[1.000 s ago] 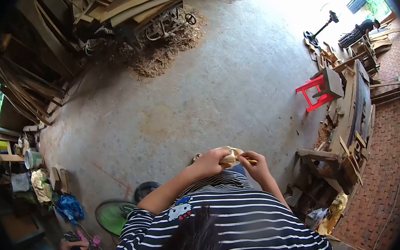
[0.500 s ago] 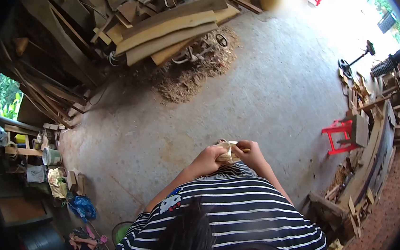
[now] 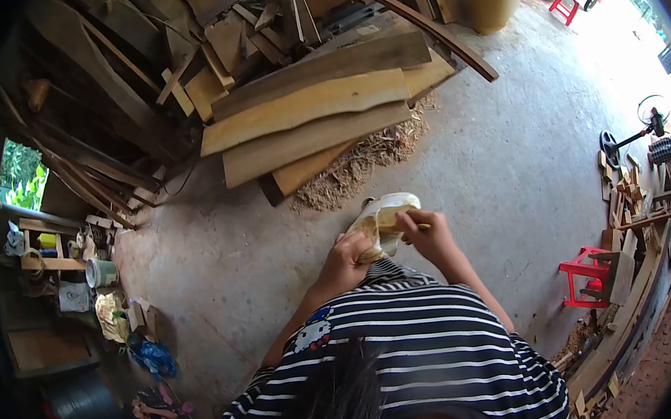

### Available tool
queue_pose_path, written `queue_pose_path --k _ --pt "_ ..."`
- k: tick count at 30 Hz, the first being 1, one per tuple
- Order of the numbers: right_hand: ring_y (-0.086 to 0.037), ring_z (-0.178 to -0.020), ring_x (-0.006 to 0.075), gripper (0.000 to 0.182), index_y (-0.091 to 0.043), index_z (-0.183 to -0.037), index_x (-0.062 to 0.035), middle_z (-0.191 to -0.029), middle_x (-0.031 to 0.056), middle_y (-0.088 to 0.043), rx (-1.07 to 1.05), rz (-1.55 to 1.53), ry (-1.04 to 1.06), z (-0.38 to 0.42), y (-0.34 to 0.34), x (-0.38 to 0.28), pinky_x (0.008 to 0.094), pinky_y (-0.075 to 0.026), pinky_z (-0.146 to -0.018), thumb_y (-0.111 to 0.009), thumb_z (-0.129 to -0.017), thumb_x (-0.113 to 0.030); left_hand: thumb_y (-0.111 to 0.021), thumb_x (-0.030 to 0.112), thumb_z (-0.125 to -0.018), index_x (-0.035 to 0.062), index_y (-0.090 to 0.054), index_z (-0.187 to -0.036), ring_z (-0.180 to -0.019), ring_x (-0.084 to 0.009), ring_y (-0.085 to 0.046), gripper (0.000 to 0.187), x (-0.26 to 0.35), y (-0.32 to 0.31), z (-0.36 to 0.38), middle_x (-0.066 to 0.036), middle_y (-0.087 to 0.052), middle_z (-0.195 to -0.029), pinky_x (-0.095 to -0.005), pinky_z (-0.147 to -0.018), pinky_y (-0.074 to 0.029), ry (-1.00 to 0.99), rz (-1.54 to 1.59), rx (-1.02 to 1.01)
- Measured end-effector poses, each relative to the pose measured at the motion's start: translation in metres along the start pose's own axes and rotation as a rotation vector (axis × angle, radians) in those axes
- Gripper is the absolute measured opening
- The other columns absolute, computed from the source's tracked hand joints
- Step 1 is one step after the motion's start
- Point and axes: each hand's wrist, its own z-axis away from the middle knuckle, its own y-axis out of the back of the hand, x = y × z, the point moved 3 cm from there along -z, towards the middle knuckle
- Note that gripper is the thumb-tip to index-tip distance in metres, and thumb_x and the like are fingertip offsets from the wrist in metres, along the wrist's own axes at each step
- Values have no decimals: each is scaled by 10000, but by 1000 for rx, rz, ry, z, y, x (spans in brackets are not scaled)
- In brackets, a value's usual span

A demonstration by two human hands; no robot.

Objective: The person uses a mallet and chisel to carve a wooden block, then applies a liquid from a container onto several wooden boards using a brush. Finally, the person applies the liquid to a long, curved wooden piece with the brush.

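In front of my striped shirt, my left hand (image 3: 348, 258) is closed on the near left edge of a pale white container (image 3: 403, 201), open toward me, with a yellowish inside. My right hand (image 3: 427, 236) is closed round a short yellowish handle (image 3: 423, 226), whose tip sticks out to the right of the fingers. From that hand a broad, tan flat part reaches left into the container. What kind of tool it is I cannot make out.
Ahead, long boards (image 3: 311, 108) lie stacked above wood shavings (image 3: 333, 186) on the concrete floor (image 3: 498, 147). A red stool (image 3: 585, 277) and scrap timber stand to the right. A bucket (image 3: 102, 272) and blue plastic bag (image 3: 153, 357) are to the left.
The view has tilted up and shifted. Both hands have moved farther forward from my body, and the right hand has drawn apart from the left. More of the container now shows.
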Motion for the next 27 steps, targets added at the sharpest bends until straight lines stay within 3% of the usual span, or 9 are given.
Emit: queue_pose_path --k 2,5,7,9,13,15,18,24,27 --pt "-602 -564 204 200 -661 -807 26 -683 138 -621 98 47 187 -30 16 -28 301 -479 -552 -639 -861 -165 -684 -5 -673 20 -539 -763 -734 -302 -534 172 0 21 -51 -121 -518 -727 -369 -665 -412 -64 2 -42" --pt "-604 -594 250 135 -650 -783 17 -735 136 -617 216 265 529 -74 41 -84 300 -477 -560 -656 -834 -108 -669 10 -704 15 -567 -783 -778 -316 -546 129 -3 47 -121 -139 -543 -752 -410 -721 -420 21 115 -43" --pt "-598 -598 278 124 -643 -766 11 -706 137 -607 253 286 497 -105 52 -101 294 -475 -559 -649 -831 -94 -683 15 -703 15 -574 -810 -800 -320 -541 153 -20 59 -163 -143 -544 -772 -409 -701 -425 -35 138 -80" --pt "-598 -578 252 127 -641 -754 7 -681 131 -597 261 342 317 -133 64 -99 289 -463 -536 -639 -839 -88 -692 9 -679 23 -574 -830 -808 -322 -534 191 -29 66 -199 -132 -546 -787 -401 -704 -420 -286 182 42" --pt "-591 -560 164 163 -647 -760 33 -673 111 -607 385 -18 192 -172 72 -105 267 -456 -521 -599 -872 -76 -695 18 -650 47 -568 -848 -801 -317 -527 237 -17 87 -257 -107 -547 -814 -414 -734 -416 -357 93 -83" --pt "-617 -608 164 166 -647 -764 48 -704 116 -624 396 -4 261 -188 84 -111 259 -473 -551 -593 -874 -65 -693 18 -655 52 -563 -862 -805 -312 -525 247 -20 91 -278 -102 -540 -818 -397 -740 -415 -340 42 -98" --pt "-655 -753 192 120 -655 -776 40 -804 147 -660 485 85 572 -214 105 -131 256 -494 -636 -602 -854 -33 -692 19 -663 58 -557 -873 -809 -307 -521 253 -31 94 -313 -100 -531 -812 -390 -740 -411 -369 21 52" --pt "-645 -729 192 74 -666 -805 22 -830 136 -661 454 181 608 -303 135 -141 263 -496 -645 -633 -835 -38 -702 -43 -695 73 -508 -930 -775 -267 -548 326 -45 96 -395 -105 -522 -868 -346 -652 -459 -438 -83 139" --pt "-634 -700 184 77 -662 -813 13 -820 119 -659 439 164 600 -350 148 -141 263 -492 -635 -652 -831 -62 -726 -14 -694 57 -499 -927 -823 -270 -568 334 -61 90 -445 -111 -534 -906 -352 -699 -477 -371 -116 191"
